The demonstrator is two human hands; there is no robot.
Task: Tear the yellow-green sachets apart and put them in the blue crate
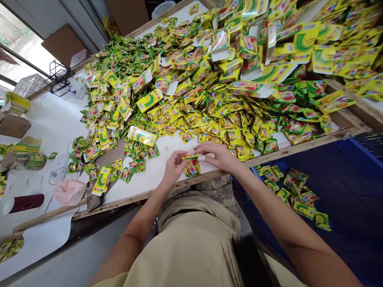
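Observation:
Between my hands, close to the table's front edge, is a small yellow, red and green carton [192,166] with printed lettering. My left hand [175,167] grips its left side, thumb on the top edge. At the upper right, the fingers of my right hand [220,157] are bent around the carton's end, by a white patch that looks like a flap or a finger wrap. Beyond my hands lies a spread of yellow sachets [236,133]. Green sachets [139,153] and a long yellow carton [142,135] rest to the left.
A large heap of cartons and sachets [191,79] covers the table's far side. A wooden rail [179,185] runs along the front edge. Blue crates [344,191] with several packets stand low at right. A pink bag [68,192] and a maroon cylinder [25,203] lie at left.

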